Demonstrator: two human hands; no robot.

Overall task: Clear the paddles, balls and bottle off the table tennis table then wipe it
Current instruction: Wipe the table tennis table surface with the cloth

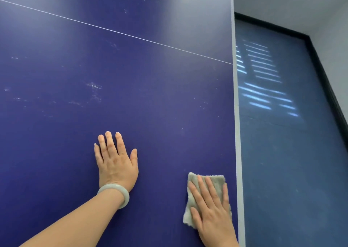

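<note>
"Beige-grey cloth, fluffy pile, lies under my right hand. My fingers are straight and spread flat on top of it, pressing it down; nothing is curled round it."

"And where does it sit?"

"On the table, low in my view, just beside the pale grey edge band on my right. The cloth sticks out past my fingertips and along the thumb side."

"Your other hand?"

"My left hand is flat on the dark blue top too, fingers straight and close together, thumb out, holding nothing. It is well apart from the cloth, further in from the edge. A pale green bangle rings that wrist."

"What of the surface beyond?"

"Whitish scuffs speckle the blue ahead of my left hand and off to its left. A thin white line runs slantwise across the top to the edge band. The far end of the top is washed out by glare."

"And past the edge?"

"A blue floor with bright stripes of light on it, then a black skirting under a grey wall."
</note>
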